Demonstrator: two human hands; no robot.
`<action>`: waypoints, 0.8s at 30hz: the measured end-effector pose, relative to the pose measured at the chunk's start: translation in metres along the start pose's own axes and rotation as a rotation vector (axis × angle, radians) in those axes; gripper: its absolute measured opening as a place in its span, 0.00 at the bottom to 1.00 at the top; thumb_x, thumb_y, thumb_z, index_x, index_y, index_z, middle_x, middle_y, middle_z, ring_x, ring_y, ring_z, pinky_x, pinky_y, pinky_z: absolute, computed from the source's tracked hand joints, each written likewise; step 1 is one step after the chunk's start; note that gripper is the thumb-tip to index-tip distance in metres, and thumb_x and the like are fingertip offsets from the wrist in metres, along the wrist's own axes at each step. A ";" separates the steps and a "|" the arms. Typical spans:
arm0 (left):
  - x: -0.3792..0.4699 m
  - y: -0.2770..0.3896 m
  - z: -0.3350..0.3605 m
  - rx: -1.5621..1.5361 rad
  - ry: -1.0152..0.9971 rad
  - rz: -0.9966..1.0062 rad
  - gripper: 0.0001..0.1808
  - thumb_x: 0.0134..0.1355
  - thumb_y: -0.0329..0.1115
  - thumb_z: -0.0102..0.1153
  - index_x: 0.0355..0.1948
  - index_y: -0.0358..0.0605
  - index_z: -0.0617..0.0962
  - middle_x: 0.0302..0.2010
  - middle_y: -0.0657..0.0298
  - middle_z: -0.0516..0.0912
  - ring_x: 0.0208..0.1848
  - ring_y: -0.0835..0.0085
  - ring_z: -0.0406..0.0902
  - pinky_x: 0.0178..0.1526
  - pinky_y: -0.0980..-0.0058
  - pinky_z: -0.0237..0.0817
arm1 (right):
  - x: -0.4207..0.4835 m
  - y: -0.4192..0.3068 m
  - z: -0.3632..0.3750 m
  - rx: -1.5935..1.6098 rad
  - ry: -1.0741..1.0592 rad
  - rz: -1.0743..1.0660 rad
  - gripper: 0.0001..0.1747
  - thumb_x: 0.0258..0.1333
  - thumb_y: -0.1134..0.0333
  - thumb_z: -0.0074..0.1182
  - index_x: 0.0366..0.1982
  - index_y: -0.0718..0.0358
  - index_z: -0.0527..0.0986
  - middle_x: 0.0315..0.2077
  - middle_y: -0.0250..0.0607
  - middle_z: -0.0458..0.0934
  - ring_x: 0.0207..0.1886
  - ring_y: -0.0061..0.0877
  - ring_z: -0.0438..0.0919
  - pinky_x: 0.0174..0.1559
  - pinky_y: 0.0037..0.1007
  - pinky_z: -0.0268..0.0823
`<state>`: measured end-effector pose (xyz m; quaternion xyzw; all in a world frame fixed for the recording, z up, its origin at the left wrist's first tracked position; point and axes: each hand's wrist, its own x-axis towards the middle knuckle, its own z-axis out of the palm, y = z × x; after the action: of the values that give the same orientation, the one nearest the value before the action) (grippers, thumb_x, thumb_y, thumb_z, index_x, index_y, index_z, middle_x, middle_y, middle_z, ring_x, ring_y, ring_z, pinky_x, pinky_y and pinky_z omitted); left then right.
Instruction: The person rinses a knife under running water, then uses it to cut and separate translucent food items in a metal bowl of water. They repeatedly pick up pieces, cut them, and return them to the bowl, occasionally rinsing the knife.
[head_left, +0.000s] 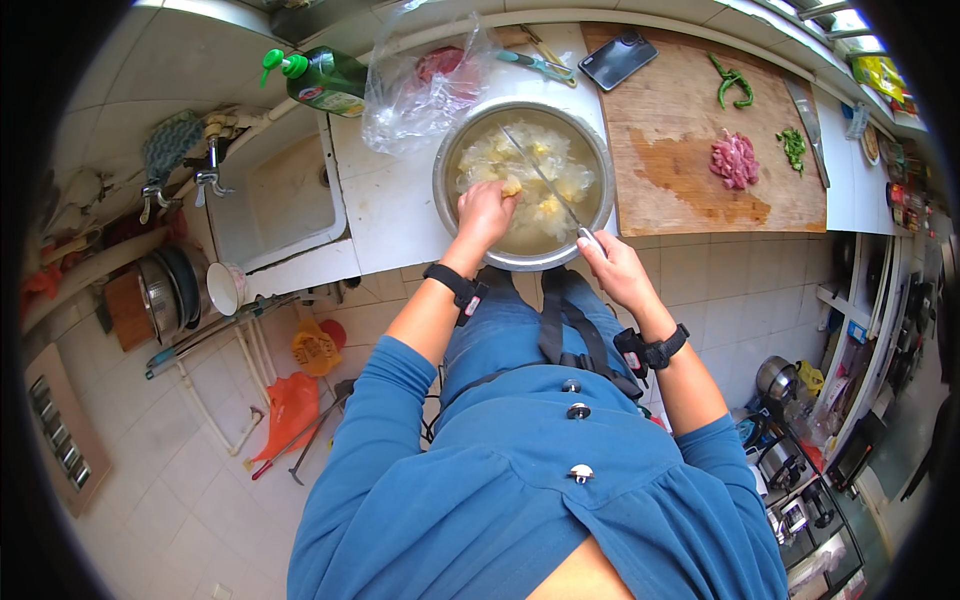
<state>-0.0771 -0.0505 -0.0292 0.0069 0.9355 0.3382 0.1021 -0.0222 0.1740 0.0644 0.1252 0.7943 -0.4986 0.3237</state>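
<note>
A round metal basin (442, 180) of cloudy water stands at the counter's front edge. Ruffled, pale pieces of what looks like white fungus (487, 161) float in it, some with yellow bases. My left hand (482, 214) reaches over the near left rim and pinches a yellowish lump (511, 186) of it between thumb and fingers. In my right hand (619, 270), at the right rim, is the handle of a knife (546, 178). Its narrow blade slants up and left across the basin, close to the lump. Whether the edge touches any piece is unclear.
Right of the basin lies a wooden cutting board (652, 120) bearing sliced raw meat (734, 160), green peppers (731, 80), chopped greens (791, 148), a broad knife (808, 127) and a phone (619, 60). Leftward are a plastic bag (397, 112), a green pump bottle (326, 79) and a sink (277, 187).
</note>
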 end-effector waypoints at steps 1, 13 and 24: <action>0.005 -0.002 -0.004 -0.132 -0.115 -0.114 0.15 0.55 0.42 0.57 0.36 0.40 0.79 0.41 0.55 0.80 0.42 0.54 0.76 0.48 0.61 0.64 | -0.002 -0.001 0.001 -0.042 0.007 0.003 0.22 0.58 0.50 0.49 0.33 0.66 0.74 0.22 0.47 0.76 0.27 0.35 0.75 0.33 0.33 0.66; 0.007 0.001 -0.010 -0.593 -0.206 -0.386 0.27 0.57 0.39 0.50 0.52 0.28 0.65 0.41 0.44 0.77 0.31 0.63 0.79 0.36 0.67 0.70 | 0.000 -0.017 0.009 -0.131 0.006 -0.047 0.22 0.58 0.50 0.49 0.36 0.65 0.74 0.28 0.53 0.78 0.35 0.46 0.78 0.38 0.36 0.68; -0.003 0.014 -0.003 -0.727 0.013 -0.371 0.20 0.60 0.37 0.52 0.47 0.36 0.63 0.35 0.52 0.78 0.30 0.67 0.78 0.33 0.69 0.68 | -0.018 -0.012 0.012 -0.167 -0.002 -0.122 0.21 0.59 0.53 0.49 0.39 0.65 0.75 0.29 0.51 0.79 0.36 0.41 0.78 0.38 0.35 0.68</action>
<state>-0.0755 -0.0417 -0.0172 -0.2004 0.7410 0.6228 0.1512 -0.0099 0.1602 0.0811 0.0486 0.8390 -0.4497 0.3025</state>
